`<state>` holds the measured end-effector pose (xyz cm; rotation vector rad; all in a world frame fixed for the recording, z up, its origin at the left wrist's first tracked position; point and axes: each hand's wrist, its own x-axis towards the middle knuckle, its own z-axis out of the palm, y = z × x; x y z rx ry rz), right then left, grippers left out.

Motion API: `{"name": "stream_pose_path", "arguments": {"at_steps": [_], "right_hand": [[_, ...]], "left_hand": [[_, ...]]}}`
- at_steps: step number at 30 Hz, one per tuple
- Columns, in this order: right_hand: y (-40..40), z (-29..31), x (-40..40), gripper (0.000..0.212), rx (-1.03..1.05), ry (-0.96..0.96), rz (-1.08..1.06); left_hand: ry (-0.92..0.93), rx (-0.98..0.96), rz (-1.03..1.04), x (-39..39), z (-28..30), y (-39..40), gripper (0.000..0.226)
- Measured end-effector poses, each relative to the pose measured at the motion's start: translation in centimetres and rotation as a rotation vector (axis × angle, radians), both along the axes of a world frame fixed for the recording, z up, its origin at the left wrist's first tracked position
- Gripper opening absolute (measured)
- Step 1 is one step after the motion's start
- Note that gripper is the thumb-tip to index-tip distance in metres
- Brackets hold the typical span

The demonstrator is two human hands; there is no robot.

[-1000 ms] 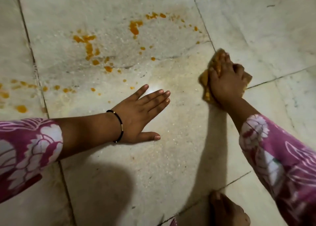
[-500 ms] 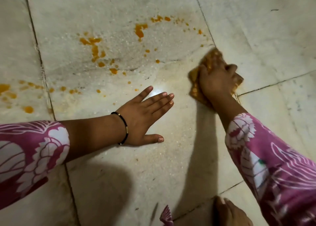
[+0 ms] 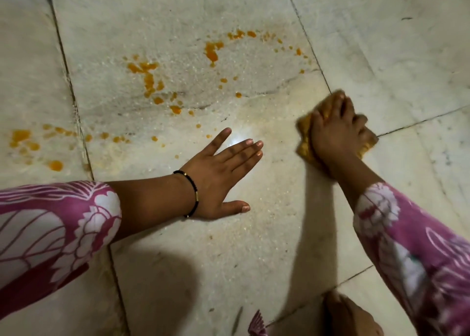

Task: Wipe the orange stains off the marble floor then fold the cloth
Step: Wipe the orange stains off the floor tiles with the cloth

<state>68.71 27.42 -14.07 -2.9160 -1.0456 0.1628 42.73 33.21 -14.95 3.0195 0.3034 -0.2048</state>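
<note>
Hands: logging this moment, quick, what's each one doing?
Left hand: open, flat on the marble floor.
Right hand: closed on the cloth.

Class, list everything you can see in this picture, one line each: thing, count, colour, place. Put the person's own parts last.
marble floor: several slabs, pale grey-white, whole frame
orange stains: many spots, orange, upper centre and far left
cloth: one, orange-yellow, bunched under right hand
bracelet: one, black, left wrist
sleeves: two, pink and white, lower corners
left hand: flat on floor, centre
right hand: grips cloth, right
foot: one, bottom edge
</note>
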Motion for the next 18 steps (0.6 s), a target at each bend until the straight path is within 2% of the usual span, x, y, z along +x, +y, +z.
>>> {"name": "stream_pose_path", "arguments": {"at_steps": [2, 4, 7, 9, 13, 15, 18], "right_hand": [[3.9, 0.0, -1.9, 0.068, -0.004, 0.033, 0.11], [4.8, 0.0, -4.4, 0.065, -0.003, 0.036, 0.38], [-0.1, 0.2, -6.0, 0.065, -0.023, 0.033, 0.711], [-5.0, 0.4, -5.6, 0.065, -0.031, 0.022, 0.691], [-10.2, 0.4, -9.0, 0.068, -0.042, 0.036, 0.214], [-11.1, 0.3, -15.1, 0.07, -0.062, 0.024, 0.292], [-10.3, 0.3, -22.9, 0.071, -0.062, 0.033, 0.691]], "left_hand": [[-0.026, 0.003, 0.008, -0.1, 0.0, 0.0, 0.092], [-0.041, 0.006, 0.031, -0.5, 0.0, -0.1, 0.091], [-0.059, -0.035, 0.084, -2.5, 0.2, -0.9, 0.087], [-0.075, -0.049, 0.154, -4.9, 0.6, -1.6, 0.086], [-0.055, -0.095, 0.533, -10.5, 1.2, -3.4, 0.089], [-0.033, -0.141, 0.697, -12.7, 1.0, -4.6, 0.09], [0.014, -0.153, 0.757, -15.3, 0.4, -6.1, 0.089]]}}
